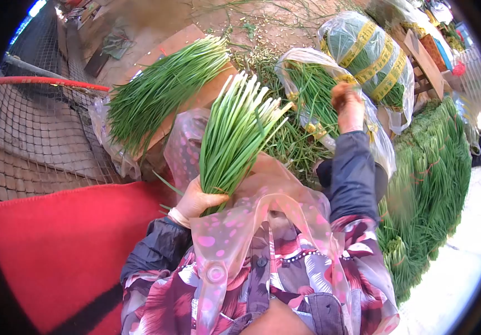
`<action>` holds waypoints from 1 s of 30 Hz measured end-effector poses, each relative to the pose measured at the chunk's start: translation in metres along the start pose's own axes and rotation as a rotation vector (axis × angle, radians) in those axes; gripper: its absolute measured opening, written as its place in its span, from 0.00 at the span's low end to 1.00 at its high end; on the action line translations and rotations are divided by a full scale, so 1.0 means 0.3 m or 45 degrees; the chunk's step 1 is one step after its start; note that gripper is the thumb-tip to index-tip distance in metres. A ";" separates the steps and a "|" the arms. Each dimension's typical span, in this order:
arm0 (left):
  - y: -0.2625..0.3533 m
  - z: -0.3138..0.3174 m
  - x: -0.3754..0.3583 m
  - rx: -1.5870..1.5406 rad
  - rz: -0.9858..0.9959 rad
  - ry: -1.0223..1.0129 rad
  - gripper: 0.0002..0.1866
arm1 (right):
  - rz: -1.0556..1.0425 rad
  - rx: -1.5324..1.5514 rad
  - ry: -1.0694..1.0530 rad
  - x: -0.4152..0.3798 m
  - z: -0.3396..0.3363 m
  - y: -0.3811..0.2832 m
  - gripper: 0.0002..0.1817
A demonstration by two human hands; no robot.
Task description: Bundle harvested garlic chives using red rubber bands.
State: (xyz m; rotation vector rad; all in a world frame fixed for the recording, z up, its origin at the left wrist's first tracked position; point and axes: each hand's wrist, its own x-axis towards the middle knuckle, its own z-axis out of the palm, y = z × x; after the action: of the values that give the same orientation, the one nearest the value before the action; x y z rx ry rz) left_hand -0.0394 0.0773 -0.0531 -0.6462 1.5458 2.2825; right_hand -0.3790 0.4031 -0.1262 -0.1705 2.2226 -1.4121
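My left hand (198,196) is wrapped around the green lower part of a bunch of garlic chives (237,131). Their pale stem ends fan out upward, away from me. Over an open clear plastic bag of chives (313,92) is my right hand (348,106). Its fingers look curled in, but they are blurred, and what they hold, if anything, cannot be made out. Left of the held bunch, a large pile of chives (168,92) lies on a cardboard sheet (187,34), white ends toward the upper right.
A full plastic bag of greens with yellow tape (363,53) stands behind my right hand. Tied bundles of chives (427,190) are stacked along my right. Loose trimmings (288,142) litter the ground ahead. A red cloth (67,234) and black netting (39,145) lie to my left.
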 end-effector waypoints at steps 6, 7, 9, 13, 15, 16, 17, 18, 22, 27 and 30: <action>-0.039 -0.004 0.018 0.132 0.217 0.131 0.28 | 0.028 0.604 -0.288 -0.218 0.265 -0.315 0.43; -0.042 0.006 0.029 0.238 0.255 0.161 0.27 | -0.036 0.623 -0.340 -0.229 0.328 -0.364 0.43; -0.044 0.018 0.040 0.355 0.315 0.158 0.25 | -0.155 0.009 -0.068 -0.203 0.489 -0.368 0.31; -0.043 0.008 0.036 0.413 0.188 0.089 0.26 | -0.217 0.264 0.205 -0.018 0.510 -0.218 0.15; -0.074 -0.022 -0.002 0.346 0.188 0.059 0.26 | -0.272 0.289 0.509 0.048 0.346 -0.167 0.16; -0.078 -0.040 -0.011 0.277 0.187 0.035 0.26 | -0.203 0.517 0.665 0.071 0.239 -0.127 0.18; -0.054 -0.020 -0.027 0.289 0.105 0.099 0.27 | -0.104 0.448 0.576 0.065 0.151 -0.109 0.19; -0.049 -0.012 -0.023 0.279 0.103 0.110 0.27 | -0.006 0.372 0.484 0.057 0.096 -0.130 0.21; -0.031 0.003 0.016 0.076 0.158 0.151 0.25 | 0.087 0.088 0.117 -0.165 0.202 -0.338 0.22; -0.081 -0.001 0.050 0.185 0.223 0.161 0.29 | -0.270 -0.566 -0.306 -0.310 0.475 -0.371 0.23; -0.055 -0.006 0.034 0.198 0.234 0.139 0.30 | -0.521 -0.590 -0.279 -0.345 0.579 -0.289 0.18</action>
State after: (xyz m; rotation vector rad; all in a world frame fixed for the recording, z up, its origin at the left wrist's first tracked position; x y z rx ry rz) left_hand -0.0397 0.0818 -0.0721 -0.6181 1.8844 2.2577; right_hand -0.2210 0.2595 -0.0737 -0.9354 2.3723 -0.9705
